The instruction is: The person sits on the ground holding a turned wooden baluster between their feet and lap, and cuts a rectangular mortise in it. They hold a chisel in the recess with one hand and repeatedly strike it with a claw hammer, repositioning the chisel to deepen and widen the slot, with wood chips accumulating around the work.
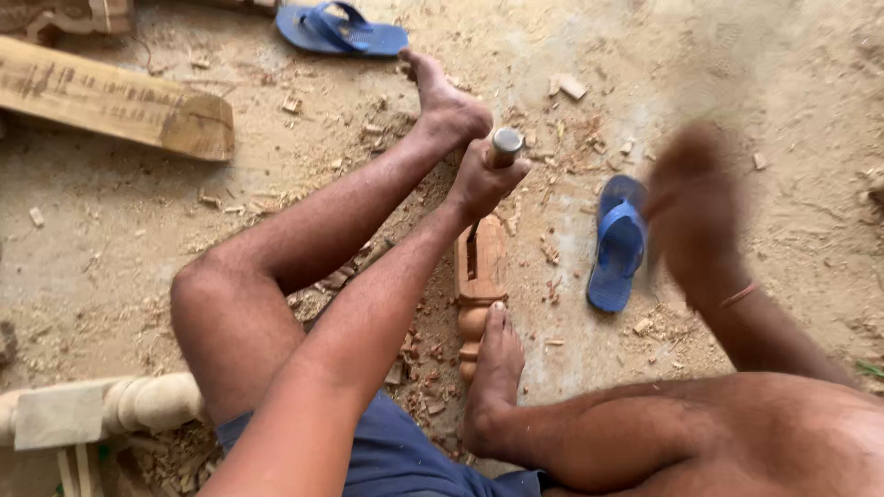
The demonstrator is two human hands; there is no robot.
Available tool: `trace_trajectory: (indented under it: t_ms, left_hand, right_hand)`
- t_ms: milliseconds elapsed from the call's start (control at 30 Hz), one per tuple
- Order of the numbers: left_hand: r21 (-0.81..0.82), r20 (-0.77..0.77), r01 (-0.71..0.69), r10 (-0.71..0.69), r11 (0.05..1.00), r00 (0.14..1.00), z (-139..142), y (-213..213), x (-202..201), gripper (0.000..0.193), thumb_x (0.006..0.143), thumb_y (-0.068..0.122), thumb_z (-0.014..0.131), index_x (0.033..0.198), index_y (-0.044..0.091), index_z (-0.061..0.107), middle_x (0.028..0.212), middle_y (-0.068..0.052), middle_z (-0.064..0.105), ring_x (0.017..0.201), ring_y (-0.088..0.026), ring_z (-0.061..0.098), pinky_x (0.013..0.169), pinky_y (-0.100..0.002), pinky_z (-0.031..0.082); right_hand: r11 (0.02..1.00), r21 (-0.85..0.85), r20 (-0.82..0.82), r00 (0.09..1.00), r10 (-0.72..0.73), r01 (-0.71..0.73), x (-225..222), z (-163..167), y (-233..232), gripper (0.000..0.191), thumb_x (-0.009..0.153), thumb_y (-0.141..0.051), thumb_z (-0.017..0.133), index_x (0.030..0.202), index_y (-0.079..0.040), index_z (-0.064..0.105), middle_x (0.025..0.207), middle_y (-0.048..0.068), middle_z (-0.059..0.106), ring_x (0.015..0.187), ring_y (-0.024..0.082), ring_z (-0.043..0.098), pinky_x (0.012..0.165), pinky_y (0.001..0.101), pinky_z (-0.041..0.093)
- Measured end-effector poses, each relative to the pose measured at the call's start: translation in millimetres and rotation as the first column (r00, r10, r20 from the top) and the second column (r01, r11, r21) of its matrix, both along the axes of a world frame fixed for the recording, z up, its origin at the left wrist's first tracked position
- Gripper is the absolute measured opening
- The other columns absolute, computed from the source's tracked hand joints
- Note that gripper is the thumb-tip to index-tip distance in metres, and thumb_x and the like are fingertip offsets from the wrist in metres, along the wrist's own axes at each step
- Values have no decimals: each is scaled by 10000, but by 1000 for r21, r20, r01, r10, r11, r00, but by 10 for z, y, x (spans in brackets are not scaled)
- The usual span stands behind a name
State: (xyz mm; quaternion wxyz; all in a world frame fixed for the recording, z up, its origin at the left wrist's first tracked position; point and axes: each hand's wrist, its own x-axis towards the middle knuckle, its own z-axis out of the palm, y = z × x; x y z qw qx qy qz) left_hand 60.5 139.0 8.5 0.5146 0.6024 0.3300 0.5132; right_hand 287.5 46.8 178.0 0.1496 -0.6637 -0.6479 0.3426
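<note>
We record a carved wooden post [480, 276] lying on the sandy floor [773, 74], pinned under our right foot [494, 368], with our left hand [479, 179] closed around a metal-capped chisel [504, 145] set upright just above the post's far end. Right of the post our right hand [692, 207] is raised and blurred, so we cannot tell its grip. Also listed: one blue sandal [617, 244] right of the post, a second sandal [341, 28] and a plank [115, 101] beyond it to the left, wood chips [424, 354] around it.
</note>
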Motion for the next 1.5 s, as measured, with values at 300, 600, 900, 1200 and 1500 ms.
trace_trajectory:
  t_ms: [300, 600, 900, 1200, 1500]
  left_hand:
    - [-1, 12, -35, 35, 999, 999, -58, 8, 54, 198, 924, 110, 644, 735, 122, 587, 609, 42, 556, 482, -44, 530, 405, -222, 513]
    - [8, -23, -58, 59, 998, 998, -17, -1, 53, 252, 929, 109, 655, 697, 127, 559, 595, 44, 543, 470, -46, 519, 386, -218, 489]
    - [-78, 35, 11, -8, 997, 999, -127, 57, 69, 338, 939, 132, 639, 630, 142, 500, 544, 47, 513, 427, -46, 467, 354, -226, 424]
    - [136, -198, -487, 505, 863, 840, -246, -89, 281, 381, 1009, 205, 582, 633, 161, 540, 498, 70, 512, 398, -28, 499, 359, -228, 460]
    - [26, -275, -81, 86, 996, 958, -80, -60, 189, 346, 950, 292, 738, 679, 129, 599, 568, 44, 557, 470, -55, 529, 416, -239, 485]
  right_hand:
    - [978, 139, -676, 736, -21, 155, -69, 549, 129, 296, 1204, -275, 373, 979, -169, 534, 785, -27, 456, 616, 94, 403, 482, 267, 355]
    - [963, -214, 131, 982, -135, 161, -25, 414, 74, 410, 1120, -408, 363, 978, -110, 607, 727, 32, 499, 574, 138, 399, 477, 295, 370]
    - [980, -90, 198, 961, 193, -178, -149, 62, 119, 351, 1062, -469, 423, 916, -182, 562, 649, 0, 456, 504, 102, 405, 406, 232, 360]
    - [988, -91, -596, 788, -152, 121, -123, -266, -188, 411, 1072, -443, 444, 839, -113, 516, 579, -45, 435, 413, 68, 348, 332, 189, 319]
    - [981, 13, -577, 802, -151, 194, 222, -656, -435, 402, 1077, -451, 459, 855, -122, 524, 602, -44, 450, 430, 48, 386, 341, 182, 354]
